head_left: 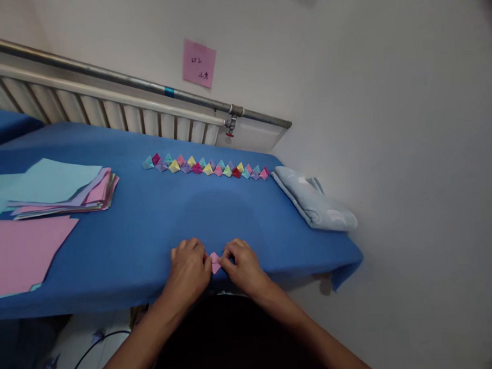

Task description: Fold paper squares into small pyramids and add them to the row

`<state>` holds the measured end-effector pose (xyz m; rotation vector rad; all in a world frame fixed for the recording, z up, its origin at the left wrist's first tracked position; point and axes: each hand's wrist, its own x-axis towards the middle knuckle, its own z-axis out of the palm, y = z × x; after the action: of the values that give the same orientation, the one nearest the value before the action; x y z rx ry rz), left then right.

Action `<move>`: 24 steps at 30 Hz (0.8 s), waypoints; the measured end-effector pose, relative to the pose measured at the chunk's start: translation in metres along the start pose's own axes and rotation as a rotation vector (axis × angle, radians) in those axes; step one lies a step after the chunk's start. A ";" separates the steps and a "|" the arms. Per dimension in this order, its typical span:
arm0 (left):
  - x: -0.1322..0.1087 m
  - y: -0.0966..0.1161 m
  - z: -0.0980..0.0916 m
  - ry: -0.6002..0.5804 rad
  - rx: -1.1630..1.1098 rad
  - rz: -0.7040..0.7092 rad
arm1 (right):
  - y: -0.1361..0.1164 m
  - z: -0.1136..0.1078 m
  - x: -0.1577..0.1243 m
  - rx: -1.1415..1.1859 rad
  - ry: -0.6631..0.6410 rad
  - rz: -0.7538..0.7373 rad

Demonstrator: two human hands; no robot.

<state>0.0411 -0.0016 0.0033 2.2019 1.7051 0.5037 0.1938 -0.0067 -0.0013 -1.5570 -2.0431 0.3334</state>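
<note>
Close to the table's front edge, a small folded piece of pink paper (215,263) is held between both hands. My left hand (189,266) pinches its left side, fingers curled in. On the opposite side, my right hand (242,265) grips the right edge between thumb and forefinger. Parts of the paper are hidden behind the fingertips. Farther back, two staggered rows of small folded paper pieces (208,169) in several colours run across the blue cloth.
Stacked coloured paper sheets (62,181) and pink sheets (24,251) lie at the left. A folded light-blue towel (314,203) rests at the right end of the blue-covered table (142,232). Behind are a radiator (133,117), a pipe (123,78) and a pink note (199,63).
</note>
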 end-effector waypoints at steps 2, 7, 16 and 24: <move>0.000 0.003 -0.001 -0.030 0.023 -0.027 | -0.001 -0.001 0.001 0.008 -0.011 0.013; -0.001 0.004 -0.005 -0.038 0.041 -0.071 | -0.003 -0.003 0.002 0.013 -0.042 0.037; -0.002 0.001 -0.012 -0.070 0.035 -0.076 | -0.007 -0.011 0.007 0.093 -0.114 0.144; 0.016 -0.014 -0.030 -0.277 0.016 0.034 | -0.010 -0.019 0.020 0.038 -0.245 0.219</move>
<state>0.0190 0.0177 0.0253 2.1956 1.5327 0.1815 0.1928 0.0065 0.0247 -1.7948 -2.0320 0.6719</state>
